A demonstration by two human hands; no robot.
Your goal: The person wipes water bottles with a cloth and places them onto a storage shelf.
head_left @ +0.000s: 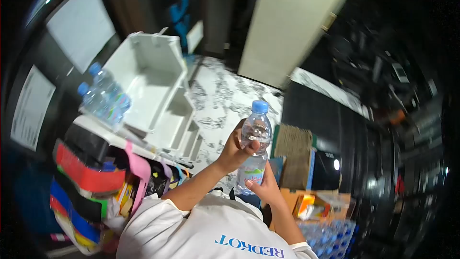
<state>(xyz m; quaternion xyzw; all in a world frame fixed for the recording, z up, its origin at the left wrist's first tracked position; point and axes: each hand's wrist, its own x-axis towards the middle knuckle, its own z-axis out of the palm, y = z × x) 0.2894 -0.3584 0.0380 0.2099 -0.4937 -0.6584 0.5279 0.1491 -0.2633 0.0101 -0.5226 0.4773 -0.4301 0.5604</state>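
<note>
Grey-veined white floor (pixel 211 88) below. Blue-capped clear plastic bottle (pixel 258 136) held before white shirt (pixel 201 228) printed "REDKOT". Left hand (pixel 236 149) wraps upper part; right hand (pixel 266 188) clasps lower, over label (pixel 251 175), lettering blurred.

The bottle (pixel 254 163) is clear, its cap (pixel 260 106) blue, the floor (pixel 211 88) marbled.

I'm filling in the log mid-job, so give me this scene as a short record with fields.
Left hand: fingers around the upper part of a clear bottle
Right hand: holding the same bottle lower down, thumb at the label
Cap: blue, on the bottle
Contents: cannot tell how full
Picture left: two more blue-capped bottles beside an open white bin
Picture lower right: many blue-capped bottles grouped together
Floor: white with dark marbling
</note>
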